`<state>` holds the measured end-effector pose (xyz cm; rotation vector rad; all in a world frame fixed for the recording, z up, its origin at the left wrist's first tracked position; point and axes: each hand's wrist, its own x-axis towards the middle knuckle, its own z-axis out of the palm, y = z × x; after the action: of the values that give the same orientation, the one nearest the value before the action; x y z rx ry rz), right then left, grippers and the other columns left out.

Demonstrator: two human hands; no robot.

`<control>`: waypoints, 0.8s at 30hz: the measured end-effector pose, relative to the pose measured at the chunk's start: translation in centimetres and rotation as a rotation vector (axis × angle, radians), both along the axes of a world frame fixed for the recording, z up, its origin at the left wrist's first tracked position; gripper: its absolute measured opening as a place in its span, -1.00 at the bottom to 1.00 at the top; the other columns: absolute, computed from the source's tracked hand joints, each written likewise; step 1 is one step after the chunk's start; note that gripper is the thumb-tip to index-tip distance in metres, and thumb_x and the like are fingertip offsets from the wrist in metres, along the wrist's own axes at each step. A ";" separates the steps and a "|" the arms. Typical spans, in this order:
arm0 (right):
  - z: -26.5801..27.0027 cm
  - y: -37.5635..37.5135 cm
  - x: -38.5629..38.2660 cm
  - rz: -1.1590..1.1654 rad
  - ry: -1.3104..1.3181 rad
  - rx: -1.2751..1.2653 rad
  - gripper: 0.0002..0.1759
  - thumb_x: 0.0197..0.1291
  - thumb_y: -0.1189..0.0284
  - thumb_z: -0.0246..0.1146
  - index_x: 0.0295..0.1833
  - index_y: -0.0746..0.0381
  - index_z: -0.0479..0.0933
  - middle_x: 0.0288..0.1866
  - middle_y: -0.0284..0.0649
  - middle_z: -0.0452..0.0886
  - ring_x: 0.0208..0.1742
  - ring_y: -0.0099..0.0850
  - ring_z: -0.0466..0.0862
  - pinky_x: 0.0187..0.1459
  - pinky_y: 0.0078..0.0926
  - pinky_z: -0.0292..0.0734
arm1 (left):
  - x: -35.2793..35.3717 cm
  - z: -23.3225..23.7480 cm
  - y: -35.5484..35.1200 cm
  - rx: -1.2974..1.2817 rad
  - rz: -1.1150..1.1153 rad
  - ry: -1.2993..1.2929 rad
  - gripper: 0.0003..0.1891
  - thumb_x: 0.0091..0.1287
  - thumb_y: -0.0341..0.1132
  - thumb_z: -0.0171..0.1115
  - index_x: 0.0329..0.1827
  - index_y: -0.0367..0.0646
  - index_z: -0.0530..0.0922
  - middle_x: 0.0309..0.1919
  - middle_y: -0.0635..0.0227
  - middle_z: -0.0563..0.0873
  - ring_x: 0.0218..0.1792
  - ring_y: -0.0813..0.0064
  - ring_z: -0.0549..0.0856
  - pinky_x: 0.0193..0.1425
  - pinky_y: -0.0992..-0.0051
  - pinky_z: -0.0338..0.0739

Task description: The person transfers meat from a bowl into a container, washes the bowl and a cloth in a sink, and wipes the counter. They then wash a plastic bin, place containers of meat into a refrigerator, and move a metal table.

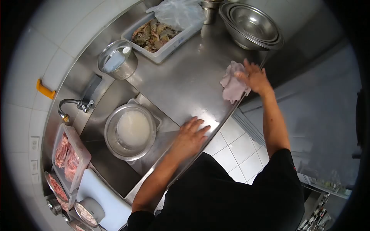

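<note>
My right hand [257, 80] is at the counter's front edge with its fingers spread, overlapping the right side of a crumpled pale pink cloth [232, 84]. The cloth lies on the stainless steel counter [169, 86]. Lower down, my left hand [190, 138] rests palm down near the same edge, fingers apart, holding nothing. Left of it, a steel bowl [109, 133] with cloudy whitish liquid stands at the sink [111, 171], overlapping a pale plastic container.
Nested steel bowls [250, 25] stand at the back right. A plastic tub [163, 56] holds shrimp under a clear bag. Beside it is a steel pot [125, 67]. A faucet [83, 104], a tub of raw meat [83, 154] and a white cutting board [102, 198] line the left.
</note>
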<state>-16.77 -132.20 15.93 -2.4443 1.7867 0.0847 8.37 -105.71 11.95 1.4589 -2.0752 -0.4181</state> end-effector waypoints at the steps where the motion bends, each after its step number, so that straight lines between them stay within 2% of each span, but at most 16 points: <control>1: -1.3 0.4 1.0 0.046 0.095 0.140 0.11 0.16 -0.48 -0.19 0.60 0.10 -0.04 0.54 0.24 0.06 0.58 0.09 0.03 0.50 0.16 -0.16 | -0.3 -0.2 -0.2 0.006 -0.022 0.021 -0.66 0.28 -0.27 0.29 0.13 -0.03 0.63 0.22 0.23 0.53 0.37 0.12 0.40 0.38 0.13 0.35; 2: -2.3 1.2 2.2 -0.025 0.187 0.135 0.11 0.17 -0.45 -0.14 0.60 0.13 -0.04 0.53 0.32 0.02 0.57 0.18 -0.01 0.51 0.14 -0.19 | -0.2 -0.3 0.1 0.019 -0.024 0.035 -0.65 0.27 -0.28 0.30 0.14 -0.03 0.62 0.24 0.22 0.52 0.39 0.09 0.38 0.39 0.11 0.33; 4: -5.8 2.5 4.3 -0.059 0.182 0.030 0.10 0.20 -0.40 -0.08 0.61 0.15 -0.08 0.52 0.42 -0.06 0.56 0.31 -0.09 0.51 0.16 -0.23 | 1.9 -0.5 0.9 -0.051 0.103 0.045 -0.63 0.26 -0.29 0.31 0.14 -0.02 0.62 0.25 0.20 0.51 0.39 0.05 0.37 0.41 0.11 0.32; 5: -8.3 2.9 4.0 -0.044 0.087 -0.061 0.09 0.21 -0.38 -0.07 0.61 0.15 -0.12 0.53 0.44 -0.11 0.56 0.35 -0.12 0.50 0.19 -0.24 | 3.6 -0.6 1.6 -0.089 0.176 0.047 -0.63 0.25 -0.29 0.32 0.15 -0.02 0.62 0.25 0.19 0.51 0.39 0.03 0.37 0.41 0.11 0.32; 7: -8.7 6.2 5.5 0.181 0.024 -0.071 0.03 0.26 -0.27 0.03 0.61 0.17 -0.09 0.52 0.47 -0.12 0.56 0.34 -0.15 0.49 0.23 -0.27 | 9.4 -1.6 2.7 -0.159 0.457 -0.036 -0.54 0.23 -0.29 0.34 0.23 -0.04 0.56 0.31 0.11 0.45 0.39 -0.03 0.36 0.42 0.09 0.30; 9: -7.1 10.0 9.5 0.299 -0.029 -0.076 -0.04 0.28 -0.16 0.09 0.60 0.15 -0.03 0.52 0.46 -0.10 0.56 0.34 -0.14 0.48 0.25 -0.29 | 15.3 -2.6 4.0 -0.261 0.762 -0.094 -0.51 0.26 -0.27 0.33 0.28 -0.07 0.52 0.32 0.07 0.43 0.39 -0.05 0.35 0.43 0.09 0.29; 11: -7.5 9.9 13.8 0.385 -0.114 -0.154 -0.10 0.28 -0.09 0.13 0.58 0.12 0.05 0.53 0.41 -0.07 0.56 0.32 -0.10 0.49 0.24 -0.28 | 21.5 -2.7 4.1 -0.227 1.123 0.239 -0.42 0.28 -0.31 0.30 0.37 -0.23 0.36 0.29 -0.05 0.43 0.31 -0.07 0.43 0.39 0.05 0.32; 13: -8.5 9.1 17.6 0.476 -0.191 -0.206 -0.16 0.28 -0.02 0.16 0.57 0.09 0.12 0.55 0.34 -0.04 0.56 0.29 -0.07 0.50 0.22 -0.26 | 28.6 -4.9 3.1 -0.326 1.355 0.965 -0.30 0.39 -0.18 0.24 0.51 -0.12 0.12 0.34 -0.02 0.38 0.39 -0.03 0.34 0.43 0.13 0.29; 15: -9.6 7.9 21.7 0.585 -0.259 -0.236 -0.22 0.27 0.06 0.19 0.55 0.06 0.17 0.56 0.26 -0.01 0.56 0.25 -0.04 0.51 0.20 -0.25 | 32.6 -3.4 2.6 -0.203 1.180 1.578 -0.25 0.41 -0.13 0.20 0.54 -0.09 0.01 0.37 -0.05 0.33 0.38 -0.04 0.35 0.42 0.10 0.29; 16: -9.6 8.3 23.3 0.630 -0.364 -0.225 -0.27 0.22 0.21 0.24 0.51 0.05 0.26 0.58 0.15 0.03 0.57 0.19 -0.02 0.52 0.17 -0.23 | 34.1 -3.0 2.6 -0.127 1.048 1.873 -0.23 0.42 -0.11 0.18 0.55 -0.07 -0.05 0.38 -0.06 0.31 0.38 -0.04 0.35 0.42 0.09 0.30; 19: -9.5 9.3 26.2 0.782 -0.428 -0.126 -0.27 0.14 0.33 0.26 0.48 0.05 0.30 0.58 0.10 0.05 0.57 0.15 -0.01 0.52 0.15 -0.20 | 36.7 -1.2 -0.9 -0.119 1.066 1.976 -0.23 0.44 -0.05 0.12 0.57 -0.05 -0.09 0.34 -0.04 0.35 0.34 -0.03 0.37 0.38 0.04 0.33; 20: -9.3 9.9 26.7 0.799 -0.488 -0.108 -0.29 0.06 0.45 0.27 0.41 0.07 0.37 0.56 0.03 0.12 0.58 0.08 0.04 0.53 0.09 -0.15 | 36.7 0.0 -2.1 -0.265 1.127 2.057 -0.34 0.45 -0.08 0.11 0.50 -0.07 0.06 0.21 0.02 0.46 0.23 0.06 0.48 0.31 0.05 0.41; 23: -9.0 10.0 26.8 0.826 -0.583 0.013 -0.33 0.04 0.52 0.26 0.36 0.08 0.43 0.53 -0.01 0.21 0.56 0.01 0.10 0.54 0.01 -0.10 | 39.9 -2.0 -3.1 -0.433 0.931 2.258 -0.46 0.45 -0.09 0.10 0.34 -0.19 0.20 0.02 0.10 0.55 0.07 0.12 0.58 0.23 0.09 0.50; 24: -8.8 10.2 27.2 0.803 -0.608 -0.020 -0.38 0.03 0.59 0.23 0.30 0.12 0.47 0.46 -0.02 0.32 0.53 -0.03 0.19 0.52 -0.10 0.01 | 39.6 -1.2 -3.1 -0.484 0.985 2.221 -0.59 0.46 -0.12 0.08 0.16 -0.27 0.30 -0.11 0.17 0.56 -0.04 0.16 0.63 0.17 0.10 0.55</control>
<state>10.41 -122.01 7.11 -2.6262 0.5297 -0.5421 47.99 -108.86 10.74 0.5871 0.3339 -0.5439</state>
